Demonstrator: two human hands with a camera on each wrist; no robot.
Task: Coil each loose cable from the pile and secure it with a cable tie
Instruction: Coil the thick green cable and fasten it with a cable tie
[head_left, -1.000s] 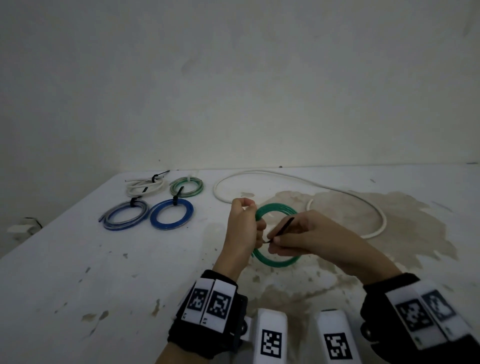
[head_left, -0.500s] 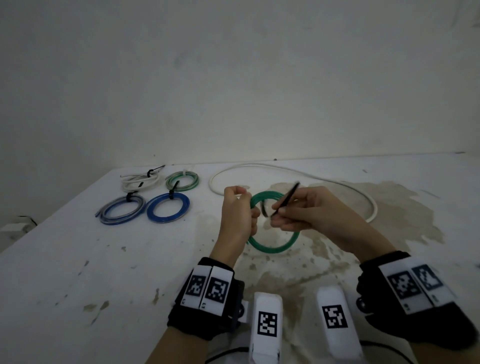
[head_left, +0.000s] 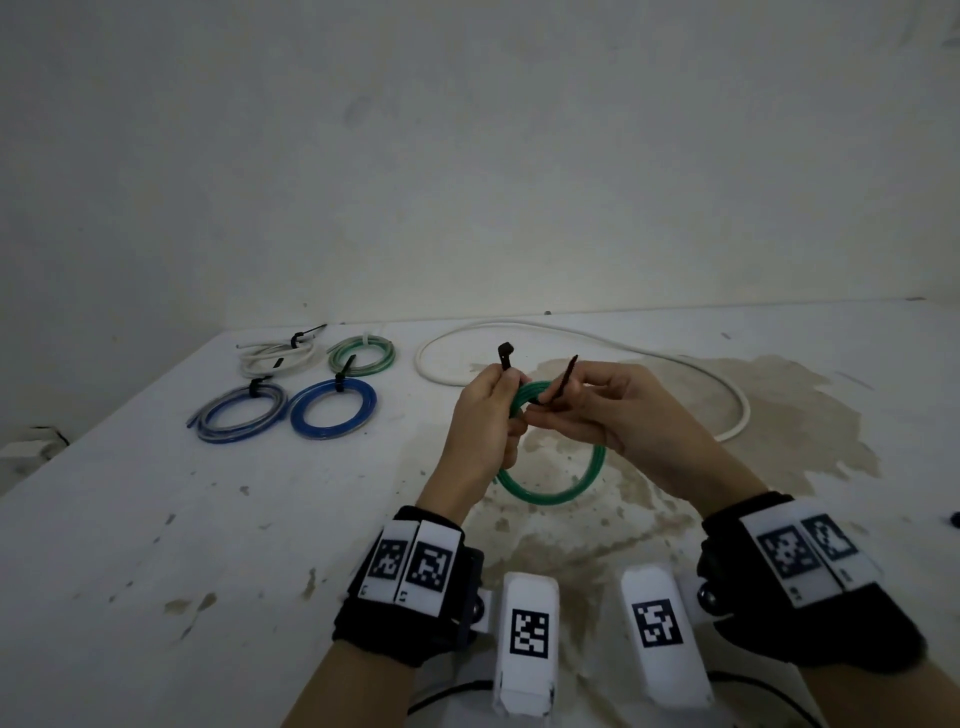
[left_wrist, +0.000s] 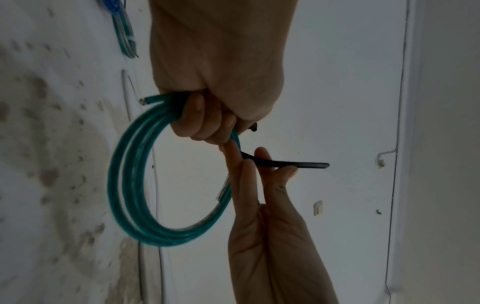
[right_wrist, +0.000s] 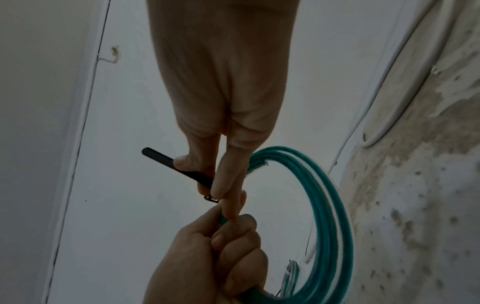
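Observation:
I hold a green cable coil (head_left: 550, 491) (left_wrist: 130, 185) (right_wrist: 330, 226) above the table. My left hand (head_left: 488, 415) (left_wrist: 207, 115) grips the coil's top in a fist, and the head end of a black cable tie (head_left: 505, 356) sticks up out of that fist. My right hand (head_left: 582, 410) (right_wrist: 221, 164) pinches the tie's tail (head_left: 563, 382) (left_wrist: 285, 164) (right_wrist: 176, 166) between thumb and fingers, just right of the left fist. The tie passes around the coil where the two hands meet; that stretch is hidden by fingers.
A long loose white cable (head_left: 571, 338) lies on the stained white table (head_left: 156, 519) behind my hands. At the back left lie several tied coils: white (head_left: 275, 356), pale green (head_left: 361, 356), grey-blue (head_left: 236, 418), blue (head_left: 332, 408). A wall stands close behind.
Both hands have lifted the green coil a little. The tie's head end now pokes up from the left fist, and the right hand holds the tail pointing upward.

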